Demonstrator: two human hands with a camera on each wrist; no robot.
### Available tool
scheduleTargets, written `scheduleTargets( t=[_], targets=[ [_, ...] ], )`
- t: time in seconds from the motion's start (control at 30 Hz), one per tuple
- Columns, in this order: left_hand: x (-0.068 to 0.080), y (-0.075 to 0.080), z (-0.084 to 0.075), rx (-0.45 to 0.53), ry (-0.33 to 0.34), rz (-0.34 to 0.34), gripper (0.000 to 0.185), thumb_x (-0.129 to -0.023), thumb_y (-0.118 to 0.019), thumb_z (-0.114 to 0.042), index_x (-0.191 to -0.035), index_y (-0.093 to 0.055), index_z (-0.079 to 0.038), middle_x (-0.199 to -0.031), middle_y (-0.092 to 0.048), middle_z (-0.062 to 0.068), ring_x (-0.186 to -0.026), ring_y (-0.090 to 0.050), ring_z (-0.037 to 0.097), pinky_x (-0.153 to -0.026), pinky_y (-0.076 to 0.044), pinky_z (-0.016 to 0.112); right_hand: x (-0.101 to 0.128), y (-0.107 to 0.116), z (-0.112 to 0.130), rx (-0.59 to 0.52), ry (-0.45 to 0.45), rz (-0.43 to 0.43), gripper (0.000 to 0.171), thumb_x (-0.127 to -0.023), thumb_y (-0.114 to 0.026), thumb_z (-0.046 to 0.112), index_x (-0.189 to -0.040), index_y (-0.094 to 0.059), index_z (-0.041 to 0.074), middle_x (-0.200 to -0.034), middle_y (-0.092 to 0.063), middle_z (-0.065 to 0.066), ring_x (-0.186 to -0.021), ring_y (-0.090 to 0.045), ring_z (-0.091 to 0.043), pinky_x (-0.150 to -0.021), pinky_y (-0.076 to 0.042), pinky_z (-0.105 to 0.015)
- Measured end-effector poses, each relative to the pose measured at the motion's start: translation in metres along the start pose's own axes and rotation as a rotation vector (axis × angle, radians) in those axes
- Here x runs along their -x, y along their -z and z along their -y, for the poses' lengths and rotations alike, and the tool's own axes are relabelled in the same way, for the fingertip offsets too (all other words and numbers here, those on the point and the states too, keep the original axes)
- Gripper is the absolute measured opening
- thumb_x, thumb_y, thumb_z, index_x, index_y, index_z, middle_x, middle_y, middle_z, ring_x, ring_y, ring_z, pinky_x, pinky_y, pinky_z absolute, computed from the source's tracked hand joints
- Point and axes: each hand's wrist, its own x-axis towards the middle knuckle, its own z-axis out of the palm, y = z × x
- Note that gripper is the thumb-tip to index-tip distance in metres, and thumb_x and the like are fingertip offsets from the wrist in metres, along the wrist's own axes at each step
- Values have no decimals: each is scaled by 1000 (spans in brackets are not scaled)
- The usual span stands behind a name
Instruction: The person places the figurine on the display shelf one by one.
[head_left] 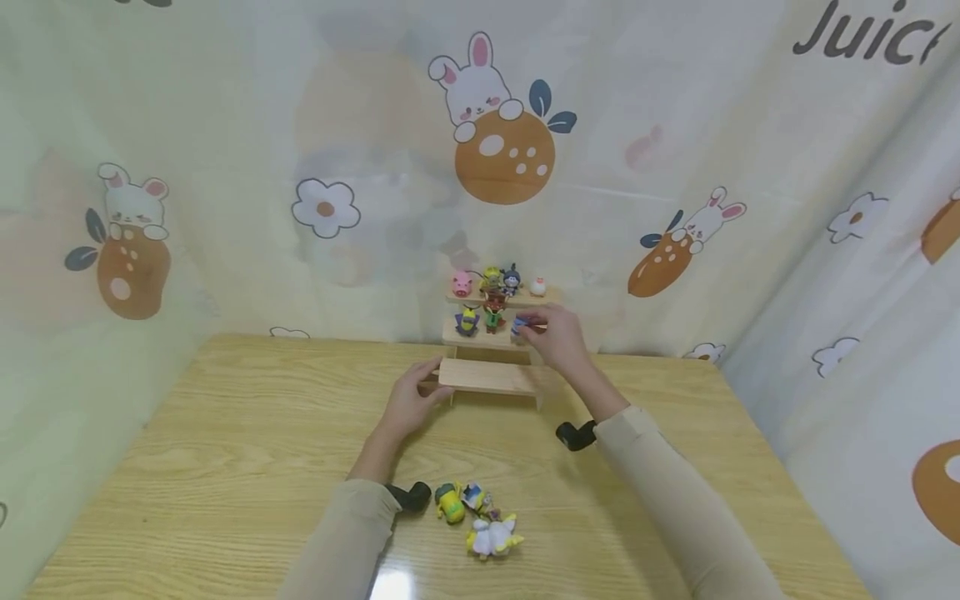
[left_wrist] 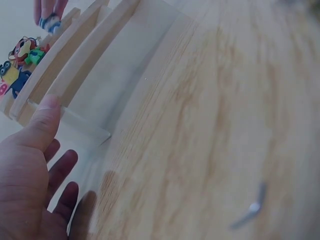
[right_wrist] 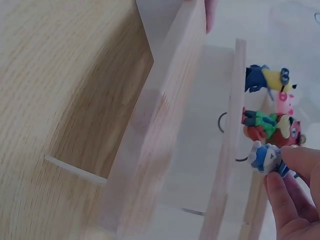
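Note:
A three-step wooden shelf (head_left: 487,377) stands at the table's far edge. My left hand (head_left: 411,402) steadies its left end: the thumb (left_wrist: 44,120) presses on the lowest step, the other fingers lie fairly straight beside it. My right hand (head_left: 557,337) pinches a small blue figure (head_left: 519,327) at the right of the middle step; the blue figure (right_wrist: 265,157) sits between my fingertips (right_wrist: 292,187). On the same step stand a minion figure (right_wrist: 267,78) and a green-and-red figure (right_wrist: 270,125). The top step carries a pink pig (head_left: 462,284) and other small figures.
Three loose figures lie near me on the wooden table (head_left: 225,450): a yellow one (head_left: 450,502), a blue one (head_left: 475,497), a white-and-yellow one (head_left: 492,537). Printed curtains (head_left: 225,167) close in the back and both sides.

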Motion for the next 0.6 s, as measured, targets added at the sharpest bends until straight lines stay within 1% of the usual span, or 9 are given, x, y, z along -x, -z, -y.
scheduleTargets(
  t=[0.17,0.27,0.43,0.6],
  targets=[
    [1,-2,-1,5,5,-2,64,-85,-71,-29,-140,-47,-8,-135,-54,11,-115,-57,28,-97,-49,43,-7,-4,-5,18,-33,-11,27,-89,-67,15,-114,-67,5,-113,-62,-15,-100,-66,-28,-81,-57,-35],
    [1,-3,-2,8,11,2,64,-85,-71,-29,-140,-47,-7,-135,-53,11,-115,-57,29,-97,-49,43,-10,-6,-10,24,-42,-20,26,-89,-67,16,-113,-68,5,-113,-62,-14,-101,-66,-28,-82,-57,-35],
    [1,-1,-3,24,30,14,65,-84,-71,-29,-140,-46,-8,-136,-53,10,-115,-56,29,-98,-48,43,-13,-8,-14,32,-22,-15,25,-89,-68,15,-111,-69,4,-112,-63,-15,-101,-67,-28,-82,-57,-36],
    [1,0,-2,18,17,11,65,-85,-71,-29,-141,-46,-8,-136,-52,10,-116,-56,29,-98,-48,44,-17,-11,-15,39,-11,-14,24,-88,-68,15,-111,-69,5,-111,-63,-15,-99,-67,-28,-81,-57,-35]
  ],
)
